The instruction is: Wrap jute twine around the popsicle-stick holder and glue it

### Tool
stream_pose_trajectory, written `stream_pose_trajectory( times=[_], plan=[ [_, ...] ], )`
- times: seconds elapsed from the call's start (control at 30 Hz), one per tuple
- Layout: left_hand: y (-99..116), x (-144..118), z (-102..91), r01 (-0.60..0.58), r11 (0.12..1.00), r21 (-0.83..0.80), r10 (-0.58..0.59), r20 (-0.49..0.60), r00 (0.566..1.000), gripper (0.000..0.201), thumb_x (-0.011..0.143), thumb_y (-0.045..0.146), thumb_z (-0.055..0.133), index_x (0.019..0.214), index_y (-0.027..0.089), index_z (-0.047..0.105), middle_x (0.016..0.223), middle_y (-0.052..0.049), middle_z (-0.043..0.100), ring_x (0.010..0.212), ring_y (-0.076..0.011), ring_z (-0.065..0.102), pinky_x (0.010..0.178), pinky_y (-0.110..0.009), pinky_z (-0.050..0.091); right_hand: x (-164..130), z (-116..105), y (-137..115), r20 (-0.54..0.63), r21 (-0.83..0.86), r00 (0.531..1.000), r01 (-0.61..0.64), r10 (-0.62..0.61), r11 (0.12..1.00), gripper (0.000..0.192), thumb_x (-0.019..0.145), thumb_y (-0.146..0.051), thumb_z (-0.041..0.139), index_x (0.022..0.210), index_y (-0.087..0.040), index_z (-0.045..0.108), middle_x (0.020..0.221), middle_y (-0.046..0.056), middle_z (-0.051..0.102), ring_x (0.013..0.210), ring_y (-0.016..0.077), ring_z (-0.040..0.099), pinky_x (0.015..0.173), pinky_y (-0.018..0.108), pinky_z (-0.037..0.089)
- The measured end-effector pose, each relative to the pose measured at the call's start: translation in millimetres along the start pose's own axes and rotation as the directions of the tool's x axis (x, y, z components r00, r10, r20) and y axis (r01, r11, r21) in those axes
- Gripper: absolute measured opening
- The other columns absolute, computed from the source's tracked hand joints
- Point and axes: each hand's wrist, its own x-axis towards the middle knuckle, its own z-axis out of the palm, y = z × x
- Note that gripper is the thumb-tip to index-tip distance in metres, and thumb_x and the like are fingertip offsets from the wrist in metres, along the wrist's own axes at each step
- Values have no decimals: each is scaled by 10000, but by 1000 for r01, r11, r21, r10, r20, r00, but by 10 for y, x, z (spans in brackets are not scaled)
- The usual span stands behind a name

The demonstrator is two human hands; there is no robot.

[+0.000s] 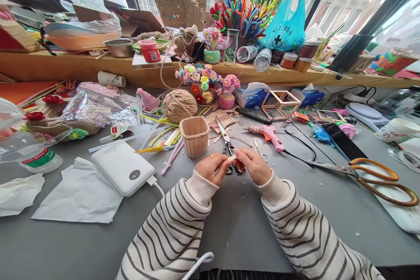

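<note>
My left hand [211,169] and my right hand [255,165] meet over the middle of the table, fingertips pinched together. Between them is a small pale piece [232,158], mostly covered by the fingers, so its kind is unclear. Black-handled scissors [224,133] lie just beyond and partly under my hands, blades pointing away. A small square wooden basket [194,138] with a twine-wrapped rim stands upright beyond my left hand. To the right of my right hand lie small white-handled scissors [260,150] and a pink glue gun [269,135].
A white power bank [123,167] with a cable and white tissue [80,192] lie on the left. Large tan-handled scissors [370,175] and a dark phone [343,141] are at right. Behind stand a twine ball [180,105], a wooden stick frame [281,106] and a crowded ledge [197,70].
</note>
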Motion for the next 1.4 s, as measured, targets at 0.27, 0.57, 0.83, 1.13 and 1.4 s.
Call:
stream_pose_trajectory(
  times=[0.27,0.57,0.83,1.13,1.4],
  plan=[
    [6,-34,20,103,994,-38,-103,-14,995,298,864,356,403,720,161,578,556,8,519,507,-96,438,512,-215,343,11,37,53,-21,-102,1000,-1,-2,995,555,797,-653,259,585,-182,461,481,-23,430,422,83,389,414,224,348],
    [-35,-14,58,327,885,-333,-372,-81,925,281,856,349,384,936,164,579,521,40,450,465,-92,411,499,-212,355,40,10,151,-147,-574,989,-57,-35,817,245,704,-390,576,591,-200,470,616,27,539,628,177,522,623,309,409],
    [-64,-1,21,405,830,-383,-473,-100,875,317,817,431,429,811,171,609,490,50,350,442,-89,297,436,-224,250,181,216,105,-210,-649,971,-228,117,726,148,633,-253,654,646,-184,524,713,125,622,817,282,613,678,346,447],
    [-35,45,25,460,724,-514,-552,-33,833,368,795,509,426,720,170,547,400,89,282,373,-69,269,396,-202,226,243,-107,222,-67,-226,958,-287,279,931,309,593,-366,661,534,-214,399,520,13,603,619,196,642,573,312,504],
    [69,242,-4,429,665,-612,-536,10,844,350,771,494,476,646,169,511,381,100,256,363,-53,220,383,-202,188,-160,-327,232,144,264,963,-260,229,929,524,555,-620,671,778,-176,506,1103,186,626,1040,272,596,882,434,473]
  ],
)
